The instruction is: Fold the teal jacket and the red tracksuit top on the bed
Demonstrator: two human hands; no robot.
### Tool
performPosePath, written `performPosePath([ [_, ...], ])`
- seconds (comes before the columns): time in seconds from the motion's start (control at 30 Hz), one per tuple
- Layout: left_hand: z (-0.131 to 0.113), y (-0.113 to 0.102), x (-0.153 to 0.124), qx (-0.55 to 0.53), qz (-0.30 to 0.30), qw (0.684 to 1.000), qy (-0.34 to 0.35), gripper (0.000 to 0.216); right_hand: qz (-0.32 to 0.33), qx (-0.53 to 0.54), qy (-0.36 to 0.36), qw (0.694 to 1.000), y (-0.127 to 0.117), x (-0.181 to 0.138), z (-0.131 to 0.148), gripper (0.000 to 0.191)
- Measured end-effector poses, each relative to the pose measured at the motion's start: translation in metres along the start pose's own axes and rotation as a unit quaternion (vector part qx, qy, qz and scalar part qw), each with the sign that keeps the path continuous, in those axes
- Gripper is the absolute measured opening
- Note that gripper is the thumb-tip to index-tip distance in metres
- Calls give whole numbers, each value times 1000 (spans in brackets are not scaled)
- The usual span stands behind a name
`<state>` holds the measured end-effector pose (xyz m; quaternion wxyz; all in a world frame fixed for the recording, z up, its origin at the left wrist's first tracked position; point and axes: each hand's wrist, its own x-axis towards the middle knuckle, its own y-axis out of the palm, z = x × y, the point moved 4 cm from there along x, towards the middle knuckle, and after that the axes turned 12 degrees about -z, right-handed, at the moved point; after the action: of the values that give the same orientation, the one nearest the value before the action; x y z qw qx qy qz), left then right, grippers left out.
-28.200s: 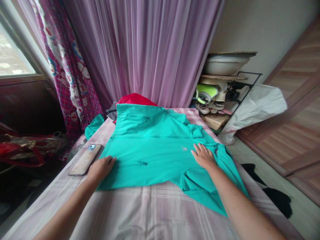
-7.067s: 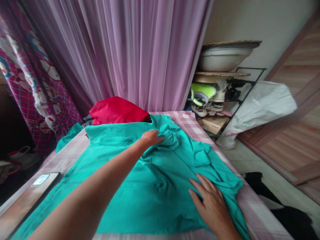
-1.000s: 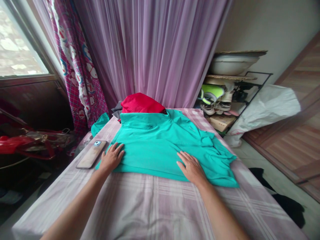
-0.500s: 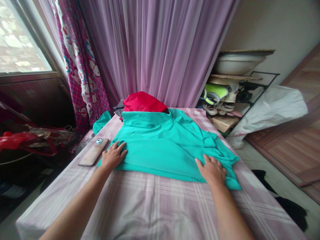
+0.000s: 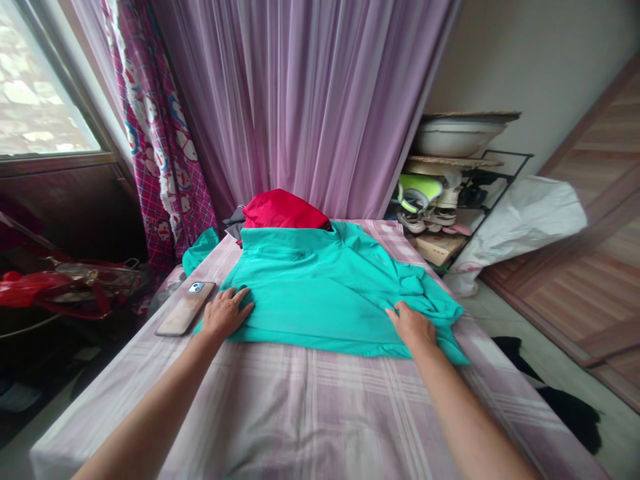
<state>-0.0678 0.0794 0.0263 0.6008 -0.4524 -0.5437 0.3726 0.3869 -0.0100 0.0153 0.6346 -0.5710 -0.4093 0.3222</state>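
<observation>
Tablecloth [image 5: 280,407], phone [image 5: 183,312] beside teal garment [image 5: 310,293]

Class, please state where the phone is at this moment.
In the head view, the phone lies at left on the plaid cloth, camera side up, just left of the left hand and the teal garment.

Purple curtain [image 5: 310,100] behind; bright window [image 5: 40,93] left; wooden panels [image 5: 565,260], pale floor [image 5: 550,367] right.

room in home: purple curtain [image 5: 320,100] at far side, cartoon-print curtain [image 5: 159,140] beside window [image 5: 37,93] at left, shoes [image 5: 444,217] and basin [image 5: 457,139] on rack [image 5: 509,182] at right, checked cloth [image 5: 300,413] spread near.
</observation>
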Motion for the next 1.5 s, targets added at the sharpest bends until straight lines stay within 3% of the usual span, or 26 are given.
performPosePath([
  [0.23,-2,-12,-17,24,-51,998,38,49,48,-4,-28,998,-14,-2,-10,38],
  [0.47,5,-19,-39,13,-30,999,28,54,82,-24,-40,996,-20,-23,-19,34],
  [0.6,2,-30,-32,42,-20,999,27,50,44,-41,-49,997,-31,-20,-14,36],
  [0.7,-20,-35,-20,36,-41,998,39,48,-68,-2,-89,994,-45,-15,12,41],
  [0.8,-57,-24,-13,-12,-34,997,75,50,-142,93,-175,970,-48,-22,62,47],
  [0.93,-94,4,-15,-69,2,992,105,58,-90,154,-308,935,-23,-49,128,53],
  [1.03,-97,15,-18,-76,21,992,99,62,-33,151,-341,927,-2,-60,144,55],
  [1.17,-91,17,-17,-71,31,992,101,62,-36,144,-340,929,7,-58,121,55],
  [1.4,-91,21,-16,-82,22,990,110,63,-41,116,-260,958,21,-43,9,48],
  [1.5,-93,21,-16,-81,19,991,107,63,-47,117,-240,962,19,-35,-15,44],
])
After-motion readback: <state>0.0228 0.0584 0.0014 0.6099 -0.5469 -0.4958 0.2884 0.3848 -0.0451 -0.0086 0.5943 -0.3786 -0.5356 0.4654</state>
